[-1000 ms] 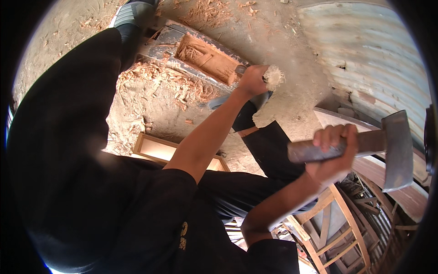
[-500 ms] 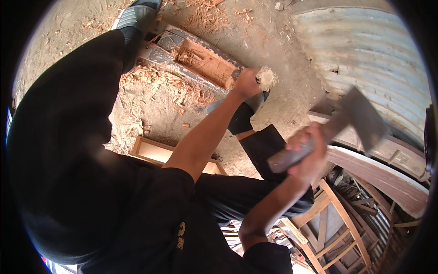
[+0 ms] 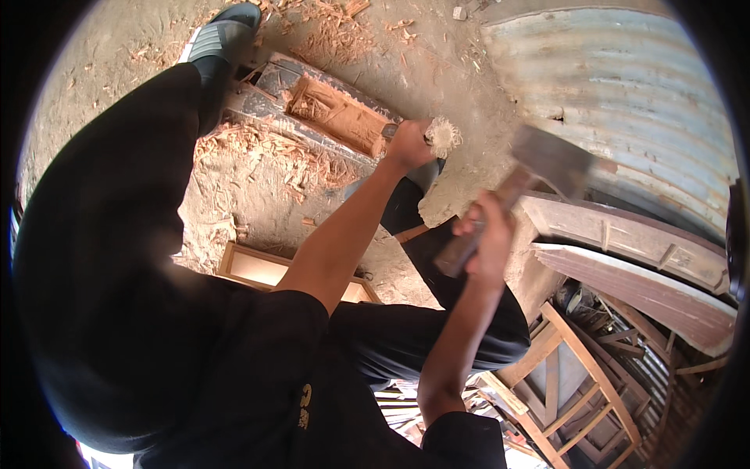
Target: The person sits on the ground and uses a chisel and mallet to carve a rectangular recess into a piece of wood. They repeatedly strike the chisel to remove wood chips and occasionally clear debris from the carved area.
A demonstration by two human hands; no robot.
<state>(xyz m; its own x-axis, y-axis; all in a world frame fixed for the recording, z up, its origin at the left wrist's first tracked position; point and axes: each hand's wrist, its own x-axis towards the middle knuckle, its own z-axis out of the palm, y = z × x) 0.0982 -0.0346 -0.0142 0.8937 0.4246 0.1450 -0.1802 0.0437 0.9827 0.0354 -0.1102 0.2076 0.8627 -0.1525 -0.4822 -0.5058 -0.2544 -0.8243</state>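
My left hand (image 3: 410, 144) is closed round a chisel whose frayed, pale handle top (image 3: 444, 137) sticks out above the fist. Its blade end meets the right end of a long rectangular recess cut in a weathered grey wooden piece (image 3: 273, 78) lying on the ground; the recess holds reddish shavings, and the very tip is hidden. My right hand (image 3: 488, 234) grips the wooden handle of a hatchet, its broad dark metal head (image 3: 553, 156) raised to the right of the chisel and blurred by motion. My feet, in grey footwear (image 3: 219, 35), are either side of the wooden piece.
Shavings (image 3: 281, 164) litter the dirt floor. A pale wooden frame (image 3: 226, 258) lies behind my legs. At right are a corrugated metal sheet (image 3: 625, 86), leaning panels (image 3: 641, 289) and wooden frames (image 3: 578, 406) among scrap timber.
My right hand has swung the hatchet leftward and upward in the view, toward the chisel, its head turning. My left hand stays on the chisel, with the scene shifted slightly.
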